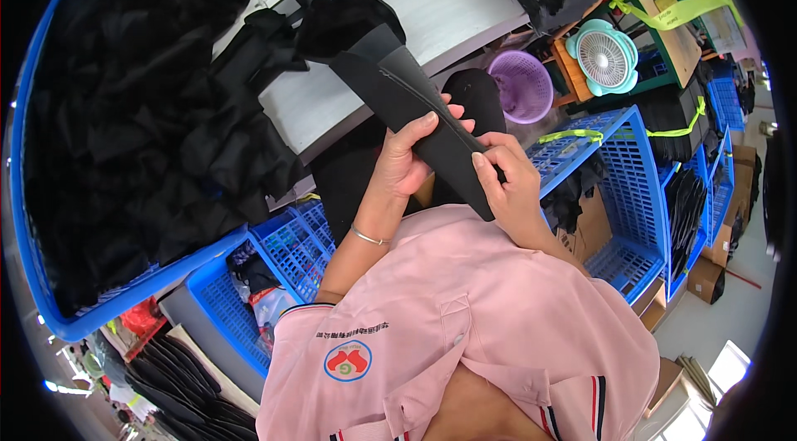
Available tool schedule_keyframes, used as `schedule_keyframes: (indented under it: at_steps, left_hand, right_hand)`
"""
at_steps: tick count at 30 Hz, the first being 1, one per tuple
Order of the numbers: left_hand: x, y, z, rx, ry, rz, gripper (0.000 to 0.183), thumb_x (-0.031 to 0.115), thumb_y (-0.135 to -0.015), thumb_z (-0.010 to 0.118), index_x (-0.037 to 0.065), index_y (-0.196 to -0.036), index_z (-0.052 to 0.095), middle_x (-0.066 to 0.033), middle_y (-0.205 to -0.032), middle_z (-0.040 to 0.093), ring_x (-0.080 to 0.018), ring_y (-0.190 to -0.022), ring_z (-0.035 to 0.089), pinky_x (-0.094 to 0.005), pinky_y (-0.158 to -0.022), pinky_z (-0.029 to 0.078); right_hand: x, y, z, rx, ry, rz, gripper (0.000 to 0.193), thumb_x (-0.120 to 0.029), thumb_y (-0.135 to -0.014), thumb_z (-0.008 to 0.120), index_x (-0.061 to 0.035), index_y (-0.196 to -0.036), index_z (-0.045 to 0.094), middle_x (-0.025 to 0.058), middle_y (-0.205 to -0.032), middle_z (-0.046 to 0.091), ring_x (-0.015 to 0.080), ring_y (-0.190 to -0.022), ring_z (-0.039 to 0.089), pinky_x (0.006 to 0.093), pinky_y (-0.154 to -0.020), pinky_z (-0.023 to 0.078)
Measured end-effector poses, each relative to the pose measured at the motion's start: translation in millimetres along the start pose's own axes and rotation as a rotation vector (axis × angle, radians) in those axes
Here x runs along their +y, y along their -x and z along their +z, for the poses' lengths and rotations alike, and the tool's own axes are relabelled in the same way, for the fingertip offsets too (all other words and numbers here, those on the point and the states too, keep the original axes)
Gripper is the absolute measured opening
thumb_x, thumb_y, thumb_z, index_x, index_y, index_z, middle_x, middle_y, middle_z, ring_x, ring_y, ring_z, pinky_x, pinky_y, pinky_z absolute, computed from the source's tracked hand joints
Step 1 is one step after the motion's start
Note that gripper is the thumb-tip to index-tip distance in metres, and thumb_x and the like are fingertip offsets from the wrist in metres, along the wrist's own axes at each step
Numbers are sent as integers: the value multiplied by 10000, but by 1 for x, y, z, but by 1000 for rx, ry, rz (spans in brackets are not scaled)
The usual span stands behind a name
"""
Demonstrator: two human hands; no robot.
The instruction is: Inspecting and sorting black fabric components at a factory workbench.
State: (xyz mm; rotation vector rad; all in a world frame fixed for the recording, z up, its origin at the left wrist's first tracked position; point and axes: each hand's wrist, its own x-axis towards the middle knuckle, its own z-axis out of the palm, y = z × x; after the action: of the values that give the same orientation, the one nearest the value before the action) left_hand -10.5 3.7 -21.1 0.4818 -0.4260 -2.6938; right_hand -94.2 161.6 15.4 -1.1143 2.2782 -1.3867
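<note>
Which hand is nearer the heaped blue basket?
Left. The left hand is right of the heaped blue basket; the right hand is farther right along the black piece.

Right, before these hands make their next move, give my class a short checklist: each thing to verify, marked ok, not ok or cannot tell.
1. Left hand has a hold on the black piece: ok, thumb laid across its upper face.
2. Right hand has a hold too: ok, nearer the end closest to the shirt.
3. Piece is one smooth layer: not ok, an overlapping edge runs along it.
4. Left wrist is free of jewellery: not ok, it wears a bracelet.
5. Stitching is sound: cannot tell, too small and dark.
</note>
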Motion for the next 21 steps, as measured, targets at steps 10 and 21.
schedule_keyframes:
  at_steps: [10, 21]
  left_hand:
    - [26, 5, -5, 166, -653, 506, 549, 244, -905, 744, -40, -1330, 545, -115, -1295, 563, -140, -1102, 569, -293, -937, 475]
    - [105, -71, -41, 462, -1629, 1053, 422, -77, -812, 537, 67, -1159, 729, -209, -1513, 448, -389, -1433, 374, -408, -1135, 366]
  right_hand:
    - [15, -40, 24, -258, -293, 81, 387, -200, -984, 629, 2, -1311, 584, 153, -1038, 723, 154, -920, 681, 290, -816, 529]
    - [7, -80, 42, -260, -146, 2, 340, -162, -958, 628, -43, -1276, 625, 174, -943, 730, 229, -775, 709, 319, -735, 533]
